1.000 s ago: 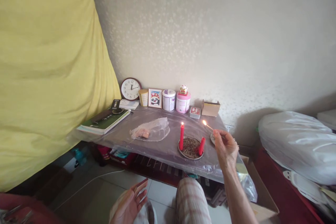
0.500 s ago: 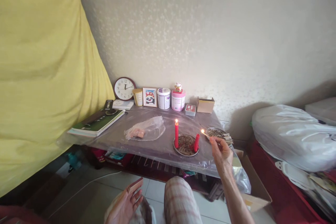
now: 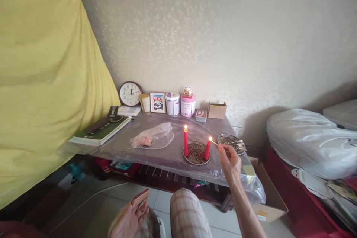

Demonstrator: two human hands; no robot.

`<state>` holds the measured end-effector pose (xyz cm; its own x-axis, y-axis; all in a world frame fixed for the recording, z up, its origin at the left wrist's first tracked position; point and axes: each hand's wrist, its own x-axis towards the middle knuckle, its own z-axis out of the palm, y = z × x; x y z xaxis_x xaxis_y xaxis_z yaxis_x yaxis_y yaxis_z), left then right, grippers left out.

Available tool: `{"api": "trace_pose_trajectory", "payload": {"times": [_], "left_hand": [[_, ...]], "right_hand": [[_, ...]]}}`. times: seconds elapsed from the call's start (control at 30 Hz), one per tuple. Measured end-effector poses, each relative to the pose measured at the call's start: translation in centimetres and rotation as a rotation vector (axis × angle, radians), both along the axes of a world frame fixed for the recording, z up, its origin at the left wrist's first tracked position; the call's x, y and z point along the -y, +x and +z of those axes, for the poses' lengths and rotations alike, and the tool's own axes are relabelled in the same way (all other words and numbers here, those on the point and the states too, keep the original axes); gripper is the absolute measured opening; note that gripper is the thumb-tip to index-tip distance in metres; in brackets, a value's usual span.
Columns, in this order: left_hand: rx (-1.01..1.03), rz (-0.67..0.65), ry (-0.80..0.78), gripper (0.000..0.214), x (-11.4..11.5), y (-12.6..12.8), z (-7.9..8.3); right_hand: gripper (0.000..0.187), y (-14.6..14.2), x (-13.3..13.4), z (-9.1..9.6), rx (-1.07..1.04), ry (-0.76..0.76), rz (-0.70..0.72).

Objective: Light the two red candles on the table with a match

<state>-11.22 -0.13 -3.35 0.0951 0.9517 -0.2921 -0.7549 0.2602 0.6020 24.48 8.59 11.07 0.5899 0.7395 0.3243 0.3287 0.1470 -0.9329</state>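
My right hand [image 3: 229, 160] pinches a burning match [image 3: 213, 141], its flame touching the top of the shorter red candle [image 3: 207, 150]. That candle leans in a round metal dish [image 3: 196, 153] on the low table. A taller red candle [image 3: 185, 141] stands lit at the dish's left side. My left hand [image 3: 128, 220] rests low near my knee, palm up, holding a small matchbox [image 3: 139, 198] between thumb and fingers.
A second dish [image 3: 230, 141] with used matches sits right of my hand. The plastic-covered table [image 3: 156, 156] also carries a clear bag [image 3: 153, 140], books [image 3: 100, 130], a clock [image 3: 130, 93], tins [image 3: 188, 105] and small boxes [image 3: 216, 110]. Yellow cloth [image 3: 47, 81] hangs at left; a bagged bundle [image 3: 309, 141] lies at right.
My right hand has brought the burning match down and left, from above the second dish to the short candle's wick. The view has shifted slightly; my left hand stays low.
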Motion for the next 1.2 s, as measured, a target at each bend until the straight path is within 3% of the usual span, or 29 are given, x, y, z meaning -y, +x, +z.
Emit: {"api": "trace_pose_trajectory", "payload": {"times": [0.23, 1.2], "left_hand": [[-0.012, 0.008, -0.017, 0.042, 0.1, 0.0, 0.4], [0.034, 0.025, -0.045, 0.043, -0.1, -0.4, -0.7]], "right_hand": [[0.045, 0.1, -0.2, -0.2, 0.03, -0.012, -0.011], [0.043, 0.2, 0.2, -0.4, 0.032, 0.001, 0.031]]}}
